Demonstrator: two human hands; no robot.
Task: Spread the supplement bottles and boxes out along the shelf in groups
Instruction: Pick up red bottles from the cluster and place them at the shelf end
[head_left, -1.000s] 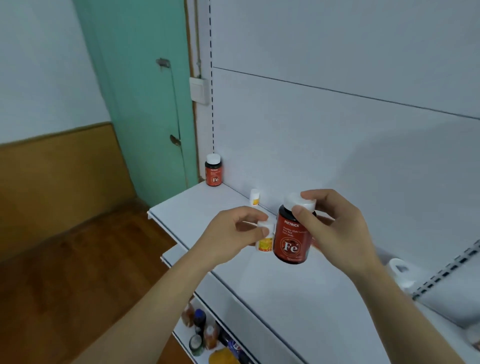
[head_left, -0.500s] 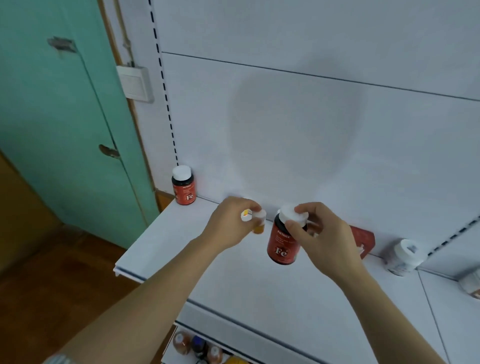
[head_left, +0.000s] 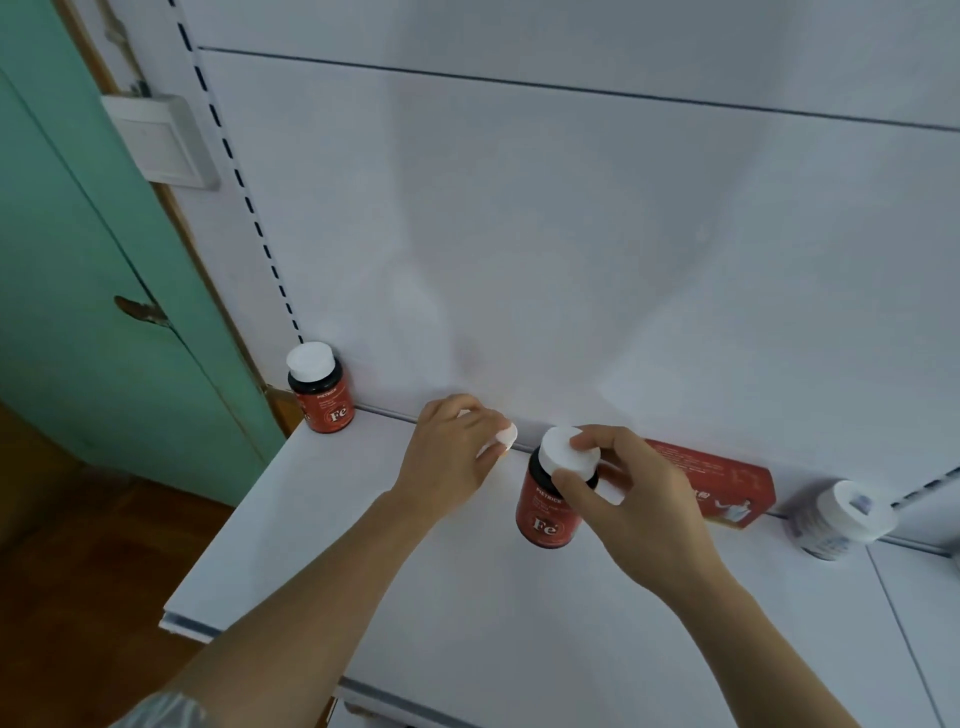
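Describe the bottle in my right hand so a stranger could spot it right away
On the white shelf, look mid-way along, left of the red box. The right hand pinches the white cap of a red Fe bottle; its twin stands untouched in the far-left corner.

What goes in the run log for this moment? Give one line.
left hand: grips small white-capped bottle | right hand: grips Fe bottle by cap | shelf: second Fe bottle at left end

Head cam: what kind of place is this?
Probably a shop or pharmacy mock-up: a white retail shelf on a slotted upright, holding Fe supplement bottles and a red box, beside a green door.
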